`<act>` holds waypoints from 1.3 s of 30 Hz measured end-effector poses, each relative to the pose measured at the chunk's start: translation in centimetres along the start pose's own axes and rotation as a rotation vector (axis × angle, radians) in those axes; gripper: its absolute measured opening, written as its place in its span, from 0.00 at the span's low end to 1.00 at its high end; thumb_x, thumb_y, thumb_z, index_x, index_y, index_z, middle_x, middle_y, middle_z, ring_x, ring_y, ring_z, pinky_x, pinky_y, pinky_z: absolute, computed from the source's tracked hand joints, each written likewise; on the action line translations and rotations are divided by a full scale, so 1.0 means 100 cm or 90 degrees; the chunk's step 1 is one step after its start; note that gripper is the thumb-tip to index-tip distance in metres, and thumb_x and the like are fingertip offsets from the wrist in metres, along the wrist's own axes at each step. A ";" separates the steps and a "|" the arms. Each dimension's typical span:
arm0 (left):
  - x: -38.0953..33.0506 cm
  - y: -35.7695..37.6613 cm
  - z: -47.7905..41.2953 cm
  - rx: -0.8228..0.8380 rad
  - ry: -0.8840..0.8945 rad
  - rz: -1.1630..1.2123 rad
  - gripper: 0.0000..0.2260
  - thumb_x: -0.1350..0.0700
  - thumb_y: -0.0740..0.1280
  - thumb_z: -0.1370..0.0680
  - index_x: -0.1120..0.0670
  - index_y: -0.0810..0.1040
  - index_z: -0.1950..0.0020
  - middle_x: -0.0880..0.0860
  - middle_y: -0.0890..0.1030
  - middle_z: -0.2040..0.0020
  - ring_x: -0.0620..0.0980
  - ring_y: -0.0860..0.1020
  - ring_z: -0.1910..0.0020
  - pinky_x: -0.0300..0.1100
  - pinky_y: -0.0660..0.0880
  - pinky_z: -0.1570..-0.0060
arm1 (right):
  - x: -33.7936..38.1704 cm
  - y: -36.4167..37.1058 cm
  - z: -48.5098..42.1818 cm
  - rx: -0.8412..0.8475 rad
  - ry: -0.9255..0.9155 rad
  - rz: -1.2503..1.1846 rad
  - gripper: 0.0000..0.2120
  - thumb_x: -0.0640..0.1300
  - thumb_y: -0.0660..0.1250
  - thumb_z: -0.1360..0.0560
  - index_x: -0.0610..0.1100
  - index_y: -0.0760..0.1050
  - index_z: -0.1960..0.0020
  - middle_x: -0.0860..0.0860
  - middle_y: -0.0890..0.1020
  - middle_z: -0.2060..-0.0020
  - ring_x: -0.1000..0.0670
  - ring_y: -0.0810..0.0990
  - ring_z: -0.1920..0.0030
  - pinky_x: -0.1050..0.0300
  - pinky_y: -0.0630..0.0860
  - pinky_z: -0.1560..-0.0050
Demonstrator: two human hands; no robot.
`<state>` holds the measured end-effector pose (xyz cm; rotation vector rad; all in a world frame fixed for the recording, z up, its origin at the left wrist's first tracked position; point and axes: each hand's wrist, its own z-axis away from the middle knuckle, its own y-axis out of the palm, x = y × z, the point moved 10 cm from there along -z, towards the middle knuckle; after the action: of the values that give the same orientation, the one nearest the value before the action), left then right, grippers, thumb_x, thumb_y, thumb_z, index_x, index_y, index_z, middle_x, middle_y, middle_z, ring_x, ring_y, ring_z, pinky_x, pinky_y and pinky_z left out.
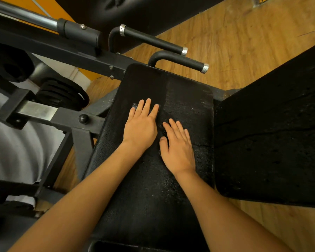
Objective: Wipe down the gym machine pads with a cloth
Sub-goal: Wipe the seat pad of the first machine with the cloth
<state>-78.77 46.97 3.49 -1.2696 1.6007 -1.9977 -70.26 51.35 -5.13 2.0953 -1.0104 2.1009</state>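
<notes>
Dark cloth (135,105), only a corner showing, lies under my left hand (141,125), pressed flat on the pad (189,106); my right hand (178,147) rests spread at its five o'clock. Unpinched, the cloth could bunch or slip out, leaving streaks.

**One head camera, looking steeply down**

A wide-angle view from the person's head faces forward and down, close above the seat pad (182,99), which fills the centre. Beyond the pad lie two handle bars (153,40), left of it the machine frame (76,57), right of it a second pad (271,133)
</notes>
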 end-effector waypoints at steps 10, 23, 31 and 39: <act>-0.002 0.001 0.002 -0.001 0.015 0.010 0.26 0.56 0.52 0.15 0.52 0.53 0.16 0.58 0.52 0.17 0.58 0.49 0.18 0.56 0.51 0.21 | 0.000 0.000 0.002 0.014 0.010 0.031 0.26 0.51 0.50 0.14 0.50 0.53 0.17 0.54 0.52 0.17 0.54 0.44 0.18 0.50 0.42 0.18; -0.003 0.002 0.035 0.000 0.007 0.008 0.26 0.54 0.52 0.16 0.51 0.53 0.16 0.57 0.52 0.17 0.57 0.49 0.18 0.55 0.51 0.21 | 0.001 -0.002 0.002 -0.005 0.008 0.028 0.26 0.50 0.51 0.14 0.50 0.55 0.17 0.54 0.54 0.17 0.54 0.46 0.18 0.50 0.42 0.18; -0.006 0.002 0.028 0.029 0.018 0.010 0.27 0.55 0.52 0.15 0.51 0.51 0.16 0.57 0.49 0.16 0.57 0.46 0.17 0.55 0.49 0.21 | -0.001 -0.001 0.002 -0.009 0.008 0.035 0.26 0.51 0.51 0.14 0.49 0.54 0.17 0.53 0.54 0.17 0.54 0.46 0.18 0.51 0.42 0.18; -0.006 0.001 0.078 0.028 0.020 0.033 0.27 0.55 0.52 0.16 0.51 0.52 0.16 0.57 0.49 0.16 0.57 0.47 0.17 0.55 0.49 0.21 | -0.001 0.000 0.002 -0.002 0.017 0.045 0.26 0.51 0.50 0.14 0.49 0.53 0.17 0.53 0.53 0.17 0.54 0.45 0.18 0.51 0.42 0.18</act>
<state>-72.52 42.33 3.13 -1.1748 1.5776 -2.0204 -70.03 51.27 -5.23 2.0535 -1.0999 2.1520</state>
